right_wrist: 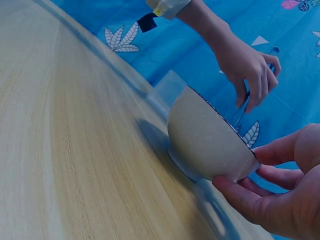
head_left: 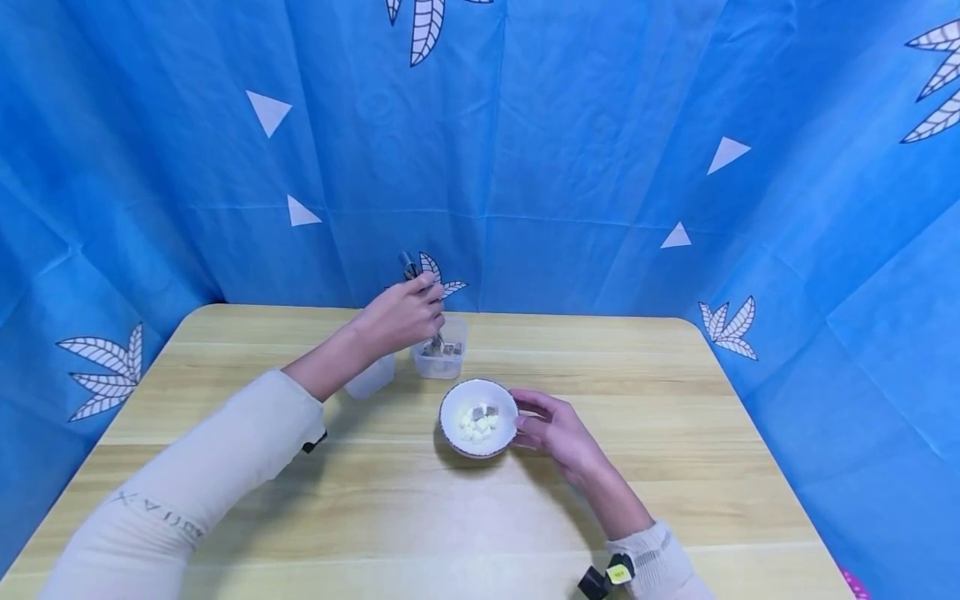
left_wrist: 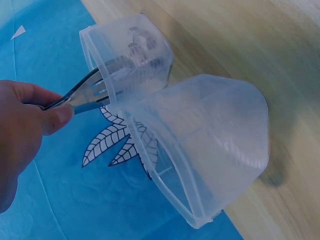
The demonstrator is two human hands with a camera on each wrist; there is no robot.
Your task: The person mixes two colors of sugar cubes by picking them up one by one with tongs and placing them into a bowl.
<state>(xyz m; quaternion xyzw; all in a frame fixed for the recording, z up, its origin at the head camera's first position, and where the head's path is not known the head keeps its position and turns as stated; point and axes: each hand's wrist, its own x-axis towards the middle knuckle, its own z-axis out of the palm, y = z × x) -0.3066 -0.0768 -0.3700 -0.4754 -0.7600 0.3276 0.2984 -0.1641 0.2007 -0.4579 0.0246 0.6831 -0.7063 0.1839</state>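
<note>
My left hand point(head_left: 405, 312) pinches metal tongs point(left_wrist: 80, 95) between thumb and fingers. Their slotted tips reach down inside a clear plastic container point(head_left: 438, 367) that has several greyish-brown cubes point(head_left: 452, 349) at its bottom. Close beside it, partly behind the left forearm in the head view, stands a second clear container point(left_wrist: 220, 125). The right hand point(head_left: 551, 429) grips the side of a white bowl point(head_left: 453, 417) with a dark rim, thumb and fingers at its right edge. Inside the bowl lie several white pieces point(head_left: 477, 429) and a few greyish-brown cubes point(head_left: 491, 410).
Everything stands on a light wooden table point(head_left: 390, 517) with rounded far corners. A blue curtain point(head_left: 570, 167) with white leaves and triangles hangs behind the table and along both sides. The containers are near the far edge, just beyond the bowl.
</note>
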